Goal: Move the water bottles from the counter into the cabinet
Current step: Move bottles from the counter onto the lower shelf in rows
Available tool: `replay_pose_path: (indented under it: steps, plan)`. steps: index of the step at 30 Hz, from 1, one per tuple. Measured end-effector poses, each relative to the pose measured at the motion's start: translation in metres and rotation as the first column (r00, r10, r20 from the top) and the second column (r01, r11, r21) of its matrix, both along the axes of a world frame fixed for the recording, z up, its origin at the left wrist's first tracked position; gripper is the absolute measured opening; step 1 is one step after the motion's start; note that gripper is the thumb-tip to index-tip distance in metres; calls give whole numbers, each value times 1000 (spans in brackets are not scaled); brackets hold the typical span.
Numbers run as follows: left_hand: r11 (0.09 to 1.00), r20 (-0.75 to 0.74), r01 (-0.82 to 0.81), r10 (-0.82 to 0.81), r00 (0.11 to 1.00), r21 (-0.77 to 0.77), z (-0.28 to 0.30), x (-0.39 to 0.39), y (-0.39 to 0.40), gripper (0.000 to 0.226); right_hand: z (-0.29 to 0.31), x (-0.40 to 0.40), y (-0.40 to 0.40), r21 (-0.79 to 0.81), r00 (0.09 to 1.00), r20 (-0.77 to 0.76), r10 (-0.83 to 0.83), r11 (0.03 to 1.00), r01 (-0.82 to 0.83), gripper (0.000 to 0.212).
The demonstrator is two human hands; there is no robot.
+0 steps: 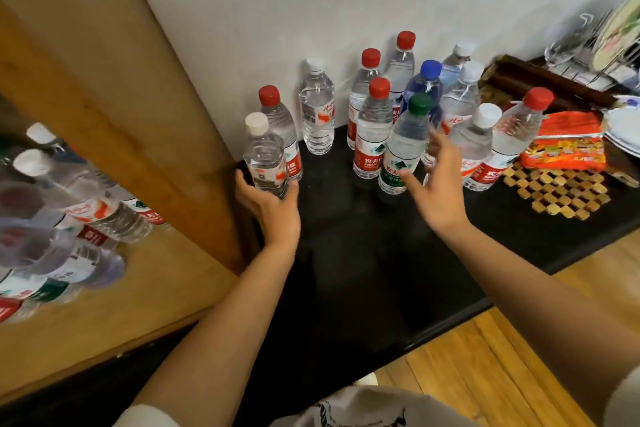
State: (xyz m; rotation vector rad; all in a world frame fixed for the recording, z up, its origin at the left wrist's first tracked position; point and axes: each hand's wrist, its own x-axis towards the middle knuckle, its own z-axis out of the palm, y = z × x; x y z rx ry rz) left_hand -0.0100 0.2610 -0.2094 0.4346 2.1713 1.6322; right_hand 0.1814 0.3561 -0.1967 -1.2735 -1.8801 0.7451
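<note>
Several clear water bottles with red, white, blue and green caps stand at the back of the black counter [346, 253]. My left hand [270, 208] grips a white-capped bottle [265, 156] at its base, upright, near the cabinet's wooden side. My right hand [438, 187] hovers with fingers spread, just right of the green-capped bottle [403, 146], holding nothing. On the left, the wooden cabinet [114, 288] holds several bottles [69, 218] on its shelf.
A thick wooden cabinet post [145, 135] stands between shelf and counter. At the right lie orange snack packets [568, 146], a woven trivet [561, 191], plates [623, 132] and a dish rack [588, 52]. The white wall is close behind the bottles.
</note>
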Motion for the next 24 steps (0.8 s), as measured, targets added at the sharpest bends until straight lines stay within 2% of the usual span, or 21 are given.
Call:
replay_pose_path:
  steps: [3,5,6,8,9,11,15,20,24]
  plan:
    - [988,13,-119,119,993,95,16,-16,28,91,16,-5,28,103,1000,28,12,995,-15,76]
    - [986,10,-118,117,993,117,24,-28,43,79,23,-10,46,54,999,39,31,998,-33,78]
    - [990,2,-88,88,996,110,26,-34,49,66,25,-13,54,10,998,48,46,999,-46,77]
    - [999,-48,-16,19,999,47,29,-39,57,44,25,-16,63,-75,995,60,80,994,-76,69]
    - [1000,-89,4,-3,996,4,29,-41,58,40,24,-17,65,-98,994,61,95,991,-89,62]
    - [998,-149,19,-28,988,-61,29,-43,57,40,19,-16,64,-97,992,67,103,991,-96,50]
    - [993,-147,96,-105,983,-68,27,-40,46,37,15,-12,57,-39,988,130,77,997,-73,46]
    - [961,-156,272,-276,949,-45,26,-19,16,35,16,-5,47,-9,954,237,181,983,-184,47]
    - [898,-134,438,-438,889,-31,29,0,-17,39,15,0,27,-4,930,250,270,961,-277,49]
